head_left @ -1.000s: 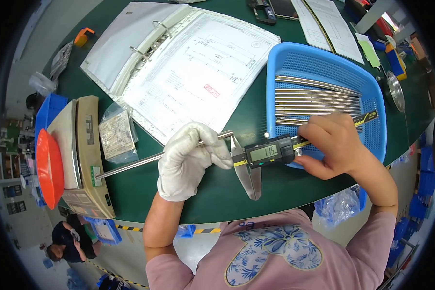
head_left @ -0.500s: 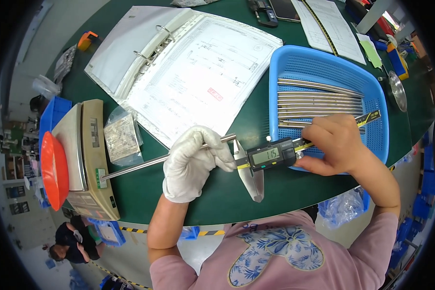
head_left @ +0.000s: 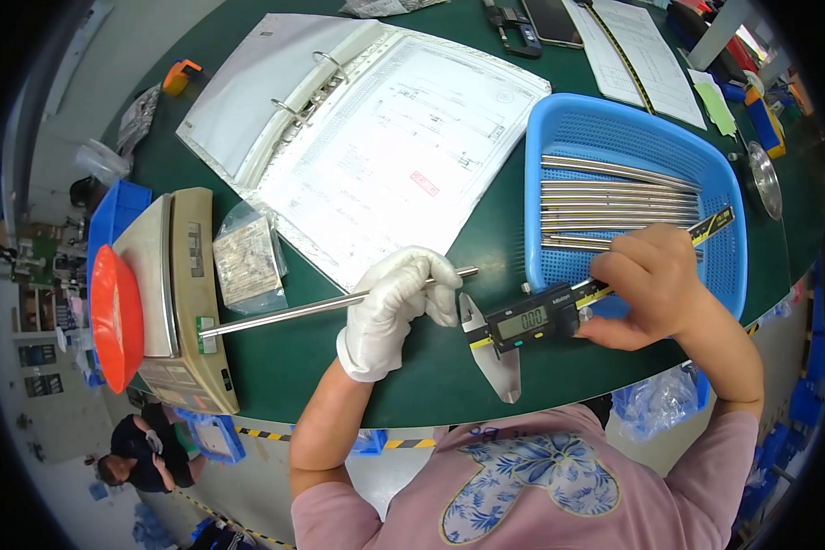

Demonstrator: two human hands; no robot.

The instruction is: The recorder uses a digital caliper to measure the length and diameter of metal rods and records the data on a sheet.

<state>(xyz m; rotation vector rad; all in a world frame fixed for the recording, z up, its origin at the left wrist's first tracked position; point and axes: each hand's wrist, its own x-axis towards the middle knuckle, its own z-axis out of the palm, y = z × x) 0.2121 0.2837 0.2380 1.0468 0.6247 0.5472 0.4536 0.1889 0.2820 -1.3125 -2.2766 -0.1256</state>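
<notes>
My left hand [head_left: 390, 312], in a white glove, is closed around a thin metal rod [head_left: 289, 314]. The rod slants from beside the scale up to its free end, just past my fingers. Bare, my right hand [head_left: 651, 286] grips a digital caliper [head_left: 527, 323] by its beam and slider, the thumb at the small wheel. The caliper's jaws look closed together and stand apart from the rod, to the right of its end. Behind my right hand, several similar metal rods [head_left: 619, 196] lie in a blue perforated basket [head_left: 605, 133].
An open ring binder [head_left: 367, 156] with a drawing lies ahead. On the left are a scale [head_left: 192, 302] with an orange-red dish [head_left: 116, 316] and a bagged item [head_left: 247, 261]. Papers, a tape measure and a phone lie at the far right. A seated person [head_left: 147, 449] is at lower left.
The caliper has come off the rod's end and its jaws have closed; its display reading has changed. The left hand and rod have shifted slightly right and down in the view.
</notes>
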